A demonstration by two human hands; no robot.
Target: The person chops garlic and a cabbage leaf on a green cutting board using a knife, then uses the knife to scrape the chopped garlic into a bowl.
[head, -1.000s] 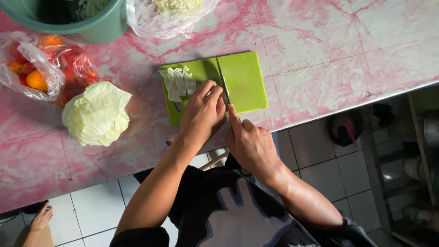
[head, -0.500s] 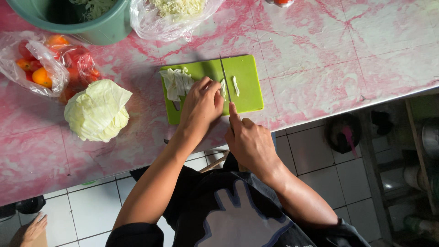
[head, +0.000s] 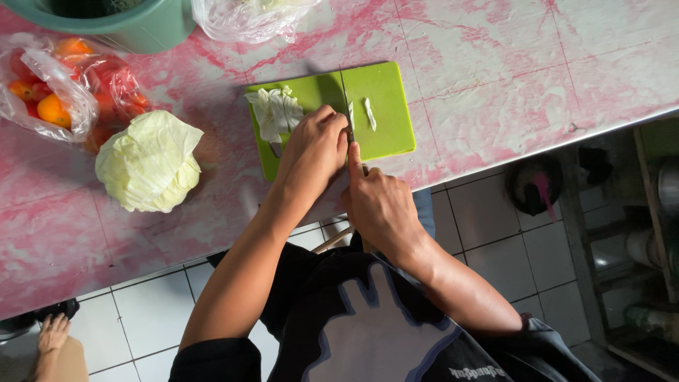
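Head view. A green cutting board (head: 385,106) is laid on a pink-and-white marbled counter (head: 530,78), close to the counter's near edge. A knife (head: 345,99) is held edge-down across the middle of the board, its thin blade seen from above as a dark line running away from the person.

The right hand (head: 378,205) is closed around the knife handle, which is covered by the hand; the forefinger is extended along the spine of the blade. The left hand (head: 313,148) is curled, fingers bent downward, and is pressed on a piece of cabbage that is mostly hidden beneath it; its fingertips lie just beside the blade on the left.

A pile of cut cabbage strips (head: 274,112) is gathered on the left part of the board, touching the left hand. One loose cut strip (head: 369,113) lies on the right part of the board, just beyond the blade.

To the left of the board, apart from it, a cabbage head (head: 150,161) rests on the counter. Beside it, a clear plastic bag of tomatoes (head: 60,88) is placed. At the far edge, a green bucket (head: 145,28) and another clear bag (head: 247,18) are partly in view.
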